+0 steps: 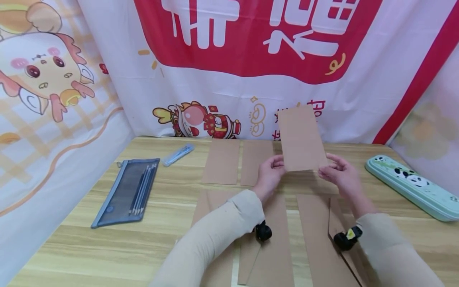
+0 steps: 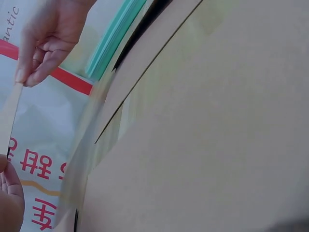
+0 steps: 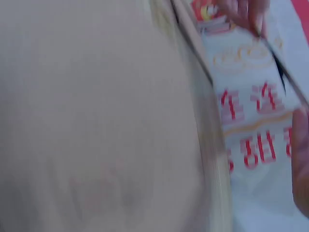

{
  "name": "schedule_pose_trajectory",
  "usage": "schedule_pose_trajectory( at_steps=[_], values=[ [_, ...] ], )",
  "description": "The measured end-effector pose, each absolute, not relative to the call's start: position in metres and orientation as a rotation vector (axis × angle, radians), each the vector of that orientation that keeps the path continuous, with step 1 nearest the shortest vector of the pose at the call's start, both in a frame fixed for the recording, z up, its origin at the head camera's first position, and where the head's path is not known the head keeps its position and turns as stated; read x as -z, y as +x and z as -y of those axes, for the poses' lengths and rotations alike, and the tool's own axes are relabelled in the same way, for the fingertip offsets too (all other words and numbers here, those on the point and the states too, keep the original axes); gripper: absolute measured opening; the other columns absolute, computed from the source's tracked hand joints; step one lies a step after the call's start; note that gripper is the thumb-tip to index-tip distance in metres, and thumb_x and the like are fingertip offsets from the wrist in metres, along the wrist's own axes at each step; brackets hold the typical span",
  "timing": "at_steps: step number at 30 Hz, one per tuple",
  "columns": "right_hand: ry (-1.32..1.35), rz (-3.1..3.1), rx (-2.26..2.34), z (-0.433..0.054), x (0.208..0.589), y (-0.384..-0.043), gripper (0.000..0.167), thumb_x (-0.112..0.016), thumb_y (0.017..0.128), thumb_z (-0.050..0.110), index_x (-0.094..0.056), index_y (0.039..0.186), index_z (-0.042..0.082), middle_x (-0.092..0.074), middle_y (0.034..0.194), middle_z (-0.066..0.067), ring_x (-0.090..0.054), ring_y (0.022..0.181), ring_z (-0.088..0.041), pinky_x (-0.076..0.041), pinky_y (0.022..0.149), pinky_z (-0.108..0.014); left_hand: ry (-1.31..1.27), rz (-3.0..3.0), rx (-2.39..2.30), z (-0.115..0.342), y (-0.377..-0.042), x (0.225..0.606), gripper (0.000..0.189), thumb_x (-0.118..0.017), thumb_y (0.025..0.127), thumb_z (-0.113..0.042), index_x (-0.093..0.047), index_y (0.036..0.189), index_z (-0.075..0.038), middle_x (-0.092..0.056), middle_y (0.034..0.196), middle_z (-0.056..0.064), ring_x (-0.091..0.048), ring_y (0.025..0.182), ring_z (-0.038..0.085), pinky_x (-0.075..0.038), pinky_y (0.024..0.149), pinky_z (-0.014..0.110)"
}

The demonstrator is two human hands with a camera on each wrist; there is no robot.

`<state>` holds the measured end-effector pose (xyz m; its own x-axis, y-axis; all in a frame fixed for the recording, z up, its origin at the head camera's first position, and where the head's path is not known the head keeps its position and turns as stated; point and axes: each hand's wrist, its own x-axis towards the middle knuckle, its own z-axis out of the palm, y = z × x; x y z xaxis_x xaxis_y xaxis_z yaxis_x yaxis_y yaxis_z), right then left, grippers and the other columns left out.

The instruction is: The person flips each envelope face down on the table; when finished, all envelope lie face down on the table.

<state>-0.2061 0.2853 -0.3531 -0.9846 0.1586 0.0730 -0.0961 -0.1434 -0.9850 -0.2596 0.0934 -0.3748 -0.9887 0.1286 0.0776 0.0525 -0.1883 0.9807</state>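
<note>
A thin brown kraft-paper rectangle (image 1: 301,139), like a card or slim notebook, is held up above the far part of the table. My left hand (image 1: 268,177) pinches its lower left corner, and my right hand (image 1: 344,177) pinches the lower right. Its thin edge (image 2: 9,113) shows in the left wrist view between both hands. The right wrist view is blurred; the right hand (image 3: 301,164) and left hand (image 3: 244,12) appear there at the right side. Beneath my forearms lie larger brown kraft pieces (image 1: 283,255), some with raised flaps or covers.
Two smaller brown rectangles (image 1: 222,161) lie at the back of the wooden table (image 1: 82,251). A blue mesh pouch (image 1: 123,191) with pencils and a small clear blue pack (image 1: 178,155) are at the left. A green panda pencil case (image 1: 412,185) lies right. Printed cloth (image 1: 222,63) hangs behind.
</note>
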Motion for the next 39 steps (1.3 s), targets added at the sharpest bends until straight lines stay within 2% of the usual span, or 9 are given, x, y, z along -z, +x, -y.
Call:
schedule_pose_trajectory(
  at_steps=[4, 7, 16, 23, 30, 37, 39],
  values=[
    [0.066, 2.389, -1.933, -0.307, 0.352, -0.209, 0.062, -0.064, 0.086, 0.008, -0.037, 0.141, 0.004, -0.060, 0.081, 0.007, -0.065, 0.075, -0.006, -0.056, 0.071, -0.022, 0.250, -2.003, -2.319, -0.094, -0.261, 0.374, 0.043, -0.060, 0.072, 0.018, -0.063, 0.112, 0.002, -0.065, 0.092, 0.013, -0.057, 0.078, 0.009, -0.052, 0.071, 0.019],
    [0.098, 2.647, -1.703, -0.317, 0.351, -0.210, 0.069, -0.064, 0.087, 0.014, -0.027, 0.143, -0.003, -0.061, 0.083, 0.009, -0.063, 0.077, -0.005, -0.055, 0.072, -0.022, 0.255, -2.018, -2.257, -0.094, -0.262, 0.376, 0.043, -0.060, 0.072, 0.018, -0.062, 0.112, 0.003, -0.065, 0.091, 0.012, -0.056, 0.077, 0.008, -0.052, 0.069, 0.018],
    [0.104, 2.801, -1.703, -0.329, 0.361, -0.215, 0.069, -0.062, 0.088, 0.011, -0.023, 0.143, -0.006, -0.063, 0.087, 0.002, -0.064, 0.081, -0.007, -0.055, 0.075, -0.024, 0.218, -2.047, -2.066, -0.097, -0.263, 0.385, 0.046, -0.061, 0.074, 0.015, -0.059, 0.118, 0.002, -0.065, 0.092, 0.009, -0.058, 0.076, 0.010, -0.053, 0.070, 0.020],
    [-0.004, 2.870, -1.729, -0.331, 0.370, -0.217, 0.066, -0.060, 0.088, 0.005, -0.023, 0.142, -0.008, -0.064, 0.093, -0.006, -0.064, 0.080, -0.008, -0.055, 0.076, -0.026, 0.205, -2.124, -1.901, -0.098, -0.262, 0.386, 0.048, -0.063, 0.073, 0.015, -0.060, 0.118, 0.001, -0.064, 0.085, 0.004, -0.056, 0.071, 0.009, -0.048, 0.061, 0.017],
    [-0.026, 2.953, -1.696, -0.332, 0.376, -0.219, 0.065, -0.059, 0.087, 0.002, -0.023, 0.139, -0.014, -0.066, 0.090, -0.004, -0.064, 0.077, -0.009, -0.056, 0.073, -0.026, 0.208, -2.145, -1.786, -0.098, -0.260, 0.387, 0.046, -0.063, 0.076, 0.012, -0.057, 0.120, 0.003, -0.066, 0.095, 0.009, -0.059, 0.080, 0.012, -0.051, 0.068, 0.019],
    [-0.095, 2.972, -1.694, -0.328, 0.376, -0.219, 0.065, -0.061, 0.087, 0.006, -0.025, 0.138, -0.015, -0.063, 0.082, -0.003, -0.062, 0.070, -0.007, -0.056, 0.065, -0.024, 0.252, -2.178, -1.722, -0.097, -0.260, 0.386, 0.045, -0.063, 0.078, 0.010, -0.056, 0.122, 0.005, -0.066, 0.102, 0.012, -0.061, 0.088, 0.014, -0.052, 0.075, 0.019],
    [-0.141, 2.982, -1.691, -0.327, 0.374, -0.218, 0.066, -0.061, 0.088, 0.007, -0.024, 0.138, -0.015, -0.062, 0.083, -0.005, -0.062, 0.068, -0.007, -0.056, 0.064, -0.023, 0.287, -2.218, -1.682, -0.096, -0.260, 0.386, 0.044, -0.063, 0.077, 0.010, -0.056, 0.121, 0.006, -0.067, 0.100, 0.012, -0.061, 0.087, 0.014, -0.051, 0.074, 0.017]
  ],
)
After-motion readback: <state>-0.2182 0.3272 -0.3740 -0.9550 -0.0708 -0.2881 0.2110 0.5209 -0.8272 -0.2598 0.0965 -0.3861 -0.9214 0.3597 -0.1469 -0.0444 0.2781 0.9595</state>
